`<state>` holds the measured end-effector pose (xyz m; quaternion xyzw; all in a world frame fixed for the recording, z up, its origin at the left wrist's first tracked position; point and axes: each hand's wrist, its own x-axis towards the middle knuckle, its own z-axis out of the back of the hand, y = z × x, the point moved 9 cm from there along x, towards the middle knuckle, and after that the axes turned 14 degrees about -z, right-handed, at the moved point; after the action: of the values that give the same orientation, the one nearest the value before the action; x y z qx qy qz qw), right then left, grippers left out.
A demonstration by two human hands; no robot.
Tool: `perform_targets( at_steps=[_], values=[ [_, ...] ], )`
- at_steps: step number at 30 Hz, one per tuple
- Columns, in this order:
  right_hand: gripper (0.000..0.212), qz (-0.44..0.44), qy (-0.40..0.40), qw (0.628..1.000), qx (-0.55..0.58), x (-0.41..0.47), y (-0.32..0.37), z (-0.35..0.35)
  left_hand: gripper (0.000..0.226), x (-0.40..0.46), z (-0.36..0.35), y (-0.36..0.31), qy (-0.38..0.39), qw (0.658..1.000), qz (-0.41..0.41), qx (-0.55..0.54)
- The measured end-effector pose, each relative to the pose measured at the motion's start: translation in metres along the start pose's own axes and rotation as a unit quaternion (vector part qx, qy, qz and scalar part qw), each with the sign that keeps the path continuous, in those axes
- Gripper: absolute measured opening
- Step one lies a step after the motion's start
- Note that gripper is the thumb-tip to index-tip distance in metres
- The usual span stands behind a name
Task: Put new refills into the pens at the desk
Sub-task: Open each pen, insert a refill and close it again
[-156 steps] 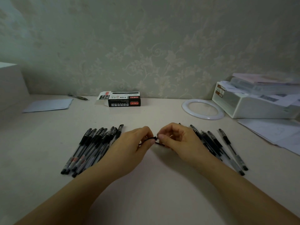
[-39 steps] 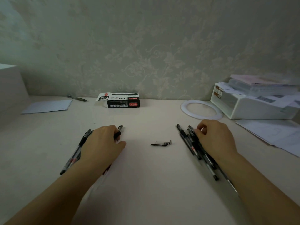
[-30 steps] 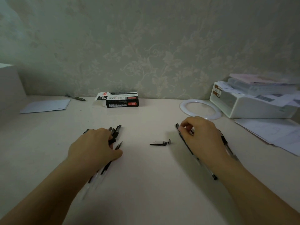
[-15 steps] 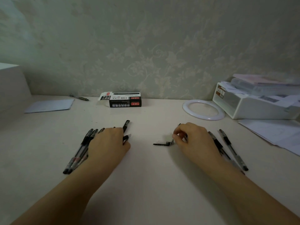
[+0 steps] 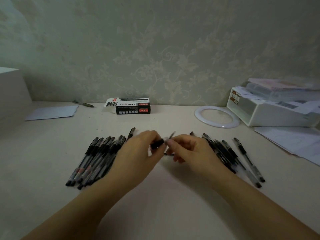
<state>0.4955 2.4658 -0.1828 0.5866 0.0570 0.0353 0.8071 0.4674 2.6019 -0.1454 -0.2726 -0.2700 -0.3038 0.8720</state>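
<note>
Mid-job, I reckon: both my hands, left [image 5: 138, 153] & right [image 5: 188, 151], pinch one pen [image 5: 158, 142]; pen piles [image 5: 97, 160] w/ no way to tell which are refilled.

Dim light falls on a pale desk [image 5: 164, 205] against a wall [image 5: 155, 40] with floral-patterned wallpaper.

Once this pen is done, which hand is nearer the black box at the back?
Probably the left hand: the black cardboard box sits behind it, left of centre. The right hand would reach across. Both now hold the black pen.
</note>
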Motion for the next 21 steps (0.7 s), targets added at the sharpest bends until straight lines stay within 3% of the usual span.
perform_targets(
  at_steps=[4,10,21],
  values=[
    [0.018,-0.026,0.03,0.997,0.071,0.001,-0.008,-0.004,0.01,-0.003,-0.01,0.001,0.004,0.999,-0.009,-0.04],
    [0.024,-0.058,-0.101,0.974,0.193,0.012,-0.018,0.036,0.013,-0.008,-0.021,0.014,0.058,0.997,0.005,-0.044],
    [0.027,-0.055,-0.123,0.955,0.265,0.011,-0.022,0.048,0.018,-0.008,-0.021,0.019,0.05,0.996,0.021,-0.068]
  ],
)
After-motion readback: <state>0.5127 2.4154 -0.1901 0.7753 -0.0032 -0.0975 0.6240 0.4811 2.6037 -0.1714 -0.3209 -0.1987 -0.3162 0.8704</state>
